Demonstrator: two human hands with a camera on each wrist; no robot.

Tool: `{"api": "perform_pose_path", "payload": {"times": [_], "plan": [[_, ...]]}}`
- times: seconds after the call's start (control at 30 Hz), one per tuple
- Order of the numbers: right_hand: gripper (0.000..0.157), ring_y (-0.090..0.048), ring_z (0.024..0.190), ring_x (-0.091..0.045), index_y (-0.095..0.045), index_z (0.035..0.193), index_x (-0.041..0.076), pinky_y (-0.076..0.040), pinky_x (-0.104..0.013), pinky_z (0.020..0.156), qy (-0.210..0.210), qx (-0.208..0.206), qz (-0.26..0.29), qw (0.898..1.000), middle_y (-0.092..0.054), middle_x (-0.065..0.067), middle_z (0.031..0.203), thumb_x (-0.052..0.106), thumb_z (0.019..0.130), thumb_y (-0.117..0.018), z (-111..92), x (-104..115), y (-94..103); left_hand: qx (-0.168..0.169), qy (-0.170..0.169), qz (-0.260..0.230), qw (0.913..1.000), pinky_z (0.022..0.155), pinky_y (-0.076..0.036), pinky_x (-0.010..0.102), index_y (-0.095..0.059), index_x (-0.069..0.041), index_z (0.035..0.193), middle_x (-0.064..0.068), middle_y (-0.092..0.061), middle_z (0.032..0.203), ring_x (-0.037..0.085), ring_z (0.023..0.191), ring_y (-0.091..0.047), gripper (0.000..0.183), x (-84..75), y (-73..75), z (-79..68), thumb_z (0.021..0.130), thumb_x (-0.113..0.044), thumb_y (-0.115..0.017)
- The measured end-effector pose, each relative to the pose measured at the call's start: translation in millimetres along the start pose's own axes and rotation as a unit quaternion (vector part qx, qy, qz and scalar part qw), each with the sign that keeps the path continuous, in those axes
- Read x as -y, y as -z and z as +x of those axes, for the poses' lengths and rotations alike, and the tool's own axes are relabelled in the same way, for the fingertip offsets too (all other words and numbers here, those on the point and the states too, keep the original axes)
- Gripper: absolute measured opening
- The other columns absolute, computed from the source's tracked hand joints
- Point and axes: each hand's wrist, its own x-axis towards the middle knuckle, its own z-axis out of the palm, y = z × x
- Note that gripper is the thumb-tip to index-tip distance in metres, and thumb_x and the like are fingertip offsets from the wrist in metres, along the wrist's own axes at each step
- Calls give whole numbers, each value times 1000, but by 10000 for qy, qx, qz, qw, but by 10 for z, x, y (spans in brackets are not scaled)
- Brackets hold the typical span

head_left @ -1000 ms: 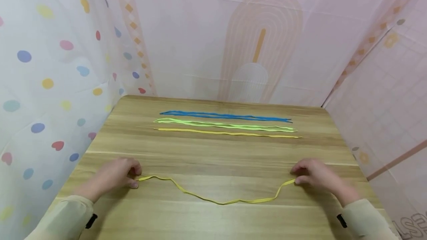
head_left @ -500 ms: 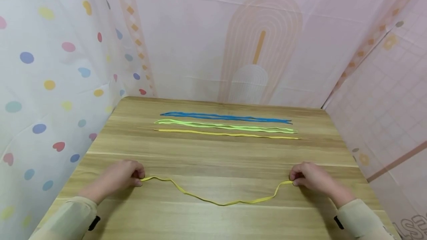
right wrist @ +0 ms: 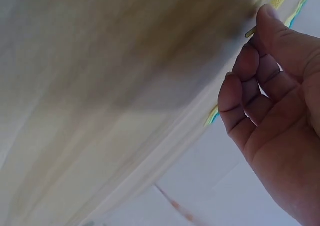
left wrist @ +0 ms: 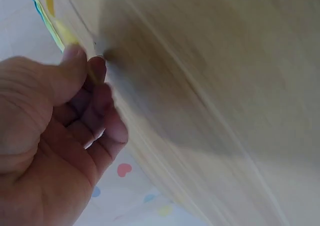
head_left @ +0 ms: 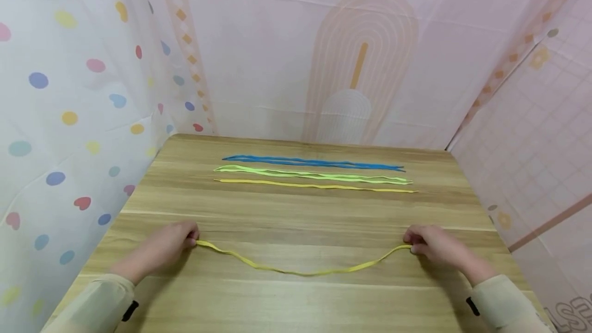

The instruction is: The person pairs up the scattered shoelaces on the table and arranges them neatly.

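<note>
A flat yellow shoelace (head_left: 305, 274) hangs in a shallow curve between my two hands over the front half of the table. My left hand (head_left: 173, 243) pinches its left end between thumb and fingers. At the other end, my right hand (head_left: 432, 244) pinches the lace the same way. In the right wrist view, the lace's short tip (right wrist: 251, 32) pokes out past the thumb of the right hand (right wrist: 280, 80). The left wrist view has the left hand (left wrist: 65, 116) gripping near a blurred stretch of yellow lace (left wrist: 67, 34).
Toward the back of the wooden table (head_left: 296, 215) lie blue shoelaces (head_left: 314, 162), neon green shoelaces (head_left: 312, 174) and a single yellow shoelace (head_left: 314, 186), stretched side by side. Patterned curtains (head_left: 259, 55) enclose the table at the back and sides.
The lace's ends have risen slightly and its kinks have smoothed into an even curve, its middle now farther from the front edge. Both hands first closed in a little, then the right drew outward.
</note>
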Motion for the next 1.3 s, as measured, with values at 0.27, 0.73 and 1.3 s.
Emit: {"api": "perform_pose_path", "payload": {"times": [0.27,0.73,1.3], "plan": [[6,-70,82,-9,-79,95,11,-59,-31,72,-467,-440,-504,9967,-78,4,92,6,92,-81,-36,-98,128,-525,98,262,9982,70,-60,43,-76,-18,90,-6,-78,87,18,78,-72,7,51,110,29,92,-13,-81],[6,-68,79,-11,-79,94,5,-58,-33,68,-644,-801,-564,9931,-78,-1,89,11,96,-79,163,-197,263,-1315,-153,736,9885,69,-61,43,-81,-14,94,-5,-68,89,16,77,-68,4,76,118,196,92,-11,-83],[10,-75,95,-35,-80,104,3,-62,-54,85,-1026,-1381,-863,9813,-80,-17,103,9,100,-73,636,-403,341,-1131,31,1183,9865,65,-58,43,-79,-8,91,5,-68,84,21,73,-60,11,219,344,926,99,-8,-72]]}}
